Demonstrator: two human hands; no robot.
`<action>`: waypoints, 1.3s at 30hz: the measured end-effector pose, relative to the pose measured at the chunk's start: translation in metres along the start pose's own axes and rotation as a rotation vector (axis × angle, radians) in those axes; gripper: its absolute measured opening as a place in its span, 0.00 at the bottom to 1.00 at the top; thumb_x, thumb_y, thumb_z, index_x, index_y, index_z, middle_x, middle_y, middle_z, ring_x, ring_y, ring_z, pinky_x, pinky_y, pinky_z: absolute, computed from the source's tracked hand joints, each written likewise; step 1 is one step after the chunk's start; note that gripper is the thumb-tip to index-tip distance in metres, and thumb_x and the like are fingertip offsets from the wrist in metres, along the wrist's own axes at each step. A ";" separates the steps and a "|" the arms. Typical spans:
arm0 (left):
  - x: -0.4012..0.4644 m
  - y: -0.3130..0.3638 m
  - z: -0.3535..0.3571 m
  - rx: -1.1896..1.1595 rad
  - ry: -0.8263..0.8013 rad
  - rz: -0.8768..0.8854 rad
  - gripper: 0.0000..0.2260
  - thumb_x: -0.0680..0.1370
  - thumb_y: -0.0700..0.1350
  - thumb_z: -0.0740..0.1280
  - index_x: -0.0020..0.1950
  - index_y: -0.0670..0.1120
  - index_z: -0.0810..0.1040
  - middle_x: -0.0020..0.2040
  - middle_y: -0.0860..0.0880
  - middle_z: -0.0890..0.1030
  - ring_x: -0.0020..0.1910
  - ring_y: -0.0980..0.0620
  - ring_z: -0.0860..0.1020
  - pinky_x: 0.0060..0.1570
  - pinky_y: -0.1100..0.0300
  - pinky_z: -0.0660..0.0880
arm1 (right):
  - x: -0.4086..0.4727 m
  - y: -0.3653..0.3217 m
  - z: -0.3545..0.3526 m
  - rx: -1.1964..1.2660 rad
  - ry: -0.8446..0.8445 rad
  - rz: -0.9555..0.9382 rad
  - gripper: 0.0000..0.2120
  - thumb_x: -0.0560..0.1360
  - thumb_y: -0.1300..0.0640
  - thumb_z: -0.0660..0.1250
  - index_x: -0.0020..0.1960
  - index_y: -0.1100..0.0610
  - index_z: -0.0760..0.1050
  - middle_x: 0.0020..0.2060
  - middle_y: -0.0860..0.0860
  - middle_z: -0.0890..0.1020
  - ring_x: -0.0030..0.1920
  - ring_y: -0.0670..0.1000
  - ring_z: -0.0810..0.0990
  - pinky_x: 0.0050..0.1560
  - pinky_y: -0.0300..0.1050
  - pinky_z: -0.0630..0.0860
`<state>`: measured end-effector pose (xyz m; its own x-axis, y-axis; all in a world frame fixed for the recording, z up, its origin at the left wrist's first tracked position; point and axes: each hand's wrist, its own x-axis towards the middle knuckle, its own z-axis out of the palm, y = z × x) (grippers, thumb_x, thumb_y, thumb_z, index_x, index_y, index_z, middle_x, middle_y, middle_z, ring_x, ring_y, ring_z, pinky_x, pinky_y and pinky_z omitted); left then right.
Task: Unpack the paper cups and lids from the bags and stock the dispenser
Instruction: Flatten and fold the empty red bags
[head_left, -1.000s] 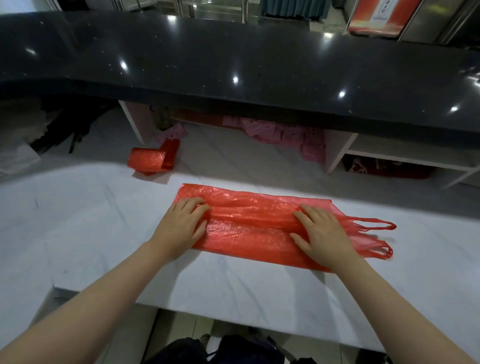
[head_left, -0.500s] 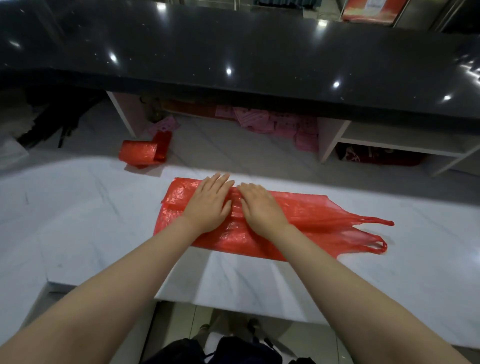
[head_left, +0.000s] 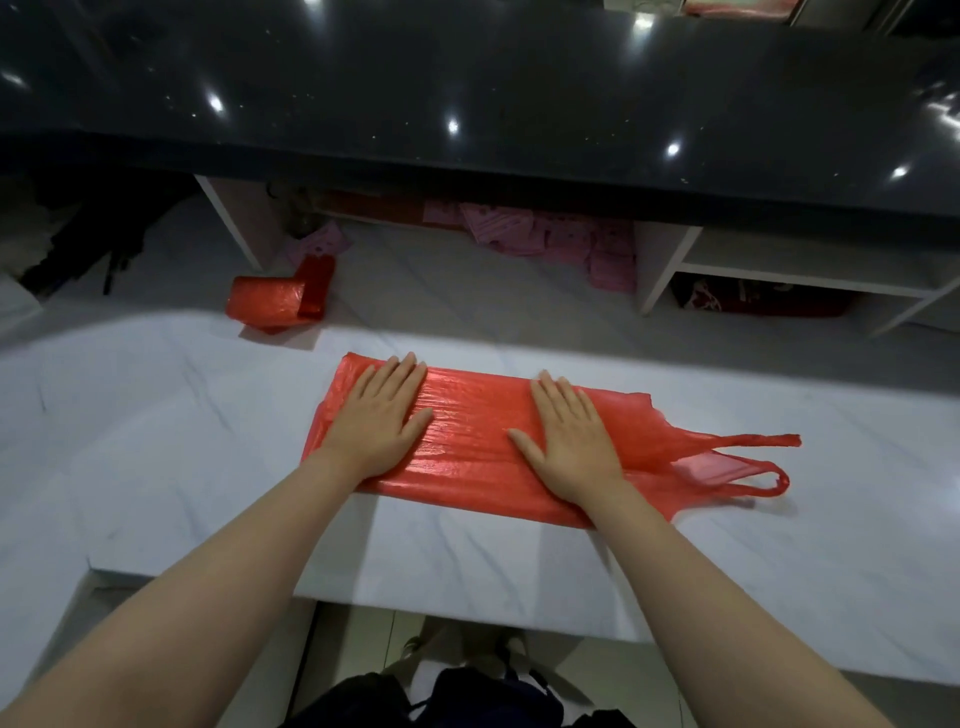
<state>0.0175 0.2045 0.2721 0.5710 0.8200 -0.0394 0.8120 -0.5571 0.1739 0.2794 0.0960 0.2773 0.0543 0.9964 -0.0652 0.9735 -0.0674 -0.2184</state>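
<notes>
An empty red plastic bag (head_left: 472, 431) lies flattened on the white marble counter (head_left: 156, 457), its two handles (head_left: 748, 462) trailing to the right. My left hand (head_left: 379, 421) presses flat on the bag's left end, fingers straight. My right hand (head_left: 571, 441) lies palm down on the bag's right half, fingers straight too. A second red bag (head_left: 275, 299), folded into a small bundle, sits at the back left of the counter. No cups, lids or dispenser show in this view.
A black glossy upper counter (head_left: 467, 93) overhangs the back. Under it are white shelf dividers (head_left: 665, 265), scattered pink slips (head_left: 545, 239) and a dark red item (head_left: 753, 301) in the right cubby. The marble's front edge is near my body.
My hands were side by side at the bag's middle half a second ago; they have slid apart, left toward the left end, right toward the handles. The bag lies smoother.
</notes>
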 end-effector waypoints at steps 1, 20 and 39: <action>-0.003 -0.009 -0.001 0.006 0.018 -0.023 0.35 0.79 0.65 0.42 0.81 0.48 0.54 0.81 0.48 0.55 0.80 0.49 0.53 0.76 0.53 0.42 | -0.005 0.015 -0.001 -0.001 0.012 0.036 0.42 0.75 0.31 0.40 0.81 0.56 0.53 0.80 0.53 0.54 0.80 0.53 0.51 0.79 0.48 0.44; -0.032 -0.042 -0.015 -0.217 0.120 0.006 0.29 0.81 0.60 0.45 0.80 0.50 0.60 0.79 0.51 0.61 0.79 0.53 0.52 0.77 0.53 0.42 | -0.047 0.101 -0.021 0.092 0.058 0.282 0.36 0.81 0.38 0.51 0.81 0.56 0.47 0.80 0.54 0.54 0.79 0.55 0.54 0.79 0.55 0.48; -0.088 -0.035 -0.020 -0.191 -0.162 0.257 0.34 0.74 0.70 0.61 0.77 0.59 0.61 0.78 0.63 0.59 0.78 0.60 0.55 0.77 0.50 0.56 | -0.092 0.042 -0.029 -0.087 -0.189 -0.271 0.43 0.73 0.25 0.54 0.80 0.47 0.54 0.80 0.43 0.52 0.79 0.45 0.48 0.76 0.43 0.36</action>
<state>-0.0634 0.1549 0.2889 0.7779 0.6162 -0.1233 0.6108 -0.6953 0.3789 0.3216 0.0034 0.3021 -0.2427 0.9499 -0.1971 0.9628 0.2110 -0.1690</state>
